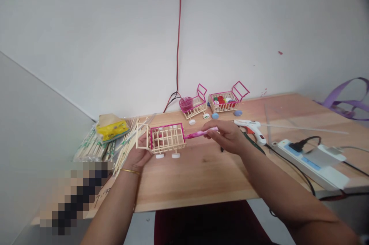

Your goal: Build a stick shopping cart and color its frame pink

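My left hand [142, 153] holds up a small cart made of thin wooden sticks [168, 139], gripping it from behind and below at the handle end. White round wheels hang under the cart. Its top rim is magenta along the far, left and right sides, while the handle frame is bare wood. In my right hand [223, 135] is a paintbrush [201, 133] with a pink-stained handle, held between thumb and fingers. The bristle end meets the right end of the cart's rim.
Two similar carts, one with a pink paint cup [186, 103] and one with bottle caps [221, 101], stand by the wall. On the right are a glue gun [251, 129] and a power strip [311, 164]. Bundled sticks [90, 147] and a yellow packet [112, 128] lie left.
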`<action>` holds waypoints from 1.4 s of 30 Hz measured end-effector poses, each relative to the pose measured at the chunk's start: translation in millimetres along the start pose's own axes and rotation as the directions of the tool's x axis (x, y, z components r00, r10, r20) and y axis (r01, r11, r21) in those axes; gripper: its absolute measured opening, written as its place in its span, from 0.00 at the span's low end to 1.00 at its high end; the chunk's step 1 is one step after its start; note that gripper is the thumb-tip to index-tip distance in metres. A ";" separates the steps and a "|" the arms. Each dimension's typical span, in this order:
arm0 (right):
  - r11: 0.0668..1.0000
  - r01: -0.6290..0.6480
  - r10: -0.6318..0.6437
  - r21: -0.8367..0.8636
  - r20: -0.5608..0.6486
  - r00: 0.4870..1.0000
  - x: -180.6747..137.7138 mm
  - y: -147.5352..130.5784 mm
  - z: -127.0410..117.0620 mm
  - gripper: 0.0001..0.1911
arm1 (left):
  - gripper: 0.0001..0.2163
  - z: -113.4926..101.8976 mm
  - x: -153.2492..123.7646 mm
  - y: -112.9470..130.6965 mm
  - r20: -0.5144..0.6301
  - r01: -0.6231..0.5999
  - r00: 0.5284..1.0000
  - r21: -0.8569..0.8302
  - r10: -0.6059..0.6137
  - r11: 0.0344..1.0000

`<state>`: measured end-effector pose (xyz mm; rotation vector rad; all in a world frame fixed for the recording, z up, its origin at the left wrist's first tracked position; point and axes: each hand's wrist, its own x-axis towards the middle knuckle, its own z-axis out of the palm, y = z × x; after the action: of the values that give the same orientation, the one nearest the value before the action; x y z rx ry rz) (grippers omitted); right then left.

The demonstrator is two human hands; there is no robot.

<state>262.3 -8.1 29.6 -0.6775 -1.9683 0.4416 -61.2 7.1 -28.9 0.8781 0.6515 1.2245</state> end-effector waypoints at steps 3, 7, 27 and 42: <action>1.000 0.014 -0.014 0.025 0.002 1.000 0.7 -1.4 -0.5 0.12 | 0.17 4.3 -1.0 2.9 0.018 0.018 1.000 0.016 -0.019 1.000; 1.000 -0.005 0.006 0.024 -0.029 1.000 0.3 0.1 -0.7 0.12 | 0.22 4.2 -1.3 4.1 0.035 0.045 0.998 0.016 -0.046 0.999; 0.999 -0.038 0.038 -0.011 -0.030 0.999 -0.9 3.5 -0.6 0.11 | 0.20 -1.8 0.2 2.2 0.025 0.056 0.998 0.019 -0.056 0.998; 1.000 0.011 -0.011 0.000 -0.015 1.000 -1.0 2.1 -1.4 0.09 | 0.22 -4.0 -0.1 1.2 0.052 0.048 0.997 0.033 -0.050 0.998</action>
<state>264.5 -7.1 28.4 -0.6679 -1.9568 0.4280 -65.1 7.9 -29.9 0.9126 0.6482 1.1462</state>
